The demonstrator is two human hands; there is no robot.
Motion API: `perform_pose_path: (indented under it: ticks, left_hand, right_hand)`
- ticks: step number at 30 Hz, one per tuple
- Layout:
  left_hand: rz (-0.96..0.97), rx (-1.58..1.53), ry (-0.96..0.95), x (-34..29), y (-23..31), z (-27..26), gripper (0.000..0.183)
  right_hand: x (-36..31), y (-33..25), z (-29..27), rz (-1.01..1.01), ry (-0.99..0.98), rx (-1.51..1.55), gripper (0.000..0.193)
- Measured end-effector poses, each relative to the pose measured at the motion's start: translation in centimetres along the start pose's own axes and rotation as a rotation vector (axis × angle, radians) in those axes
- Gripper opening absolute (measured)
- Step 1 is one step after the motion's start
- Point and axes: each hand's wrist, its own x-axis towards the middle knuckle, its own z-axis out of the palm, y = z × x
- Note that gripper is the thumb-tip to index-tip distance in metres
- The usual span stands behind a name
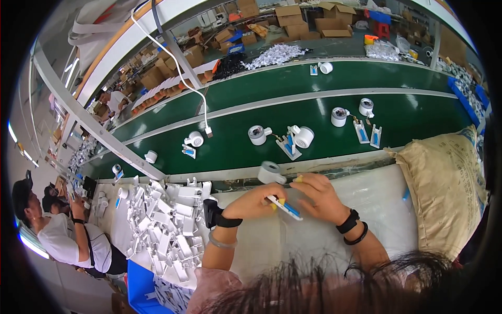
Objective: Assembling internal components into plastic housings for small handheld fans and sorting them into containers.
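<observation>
My left hand [253, 201] is closed on a narrow white plastic holder with a blue insert [291, 210], which sticks out to the right from between thumb and fingers. Just past that hand is a round white housing [270, 171], slightly blurred; whether a wire joins it to the holder I cannot tell. To the right of the holder, my right hand [323, 200] is open, its fingers apart and nothing in them. Yellow covers show on some fingertips of both hands. Left of my left forearm lies a heap of white plastic holders [170, 222].
Beyond the bench runs a green conveyor belt [230, 154] carrying several round white housings [257, 134] with blue-filled holders. A tan sack [444, 188] stands at right, a blue bin [138, 288] at lower left. A white cable [180, 68] hangs ahead. A co-worker [73, 230] is at left.
</observation>
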Motion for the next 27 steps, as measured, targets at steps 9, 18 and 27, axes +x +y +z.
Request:
perform_pose_path:
  ticks: [9, 18, 27]
  left_hand:
    - [-0.048, -0.585, 0.583, 1.5, -2.5, 5.9, 0.038]
    - [-0.109, -0.619, 0.406, 2.1, -5.2, 9.0, 0.036]
    - [-0.250, -0.832, 0.522, 1.2, -4.6, 7.5, 0.029]
  right_hand:
    - [-0.9, 1.4, 1.2, 0.098, -0.121, -0.078, 0.019]
    - [-0.6, 0.9, 1.7, 0.105, 0.083, -0.039, 0.017]
    - [-0.6, 1.0, 1.3, 0.163, -0.122, 0.053, 0.027]
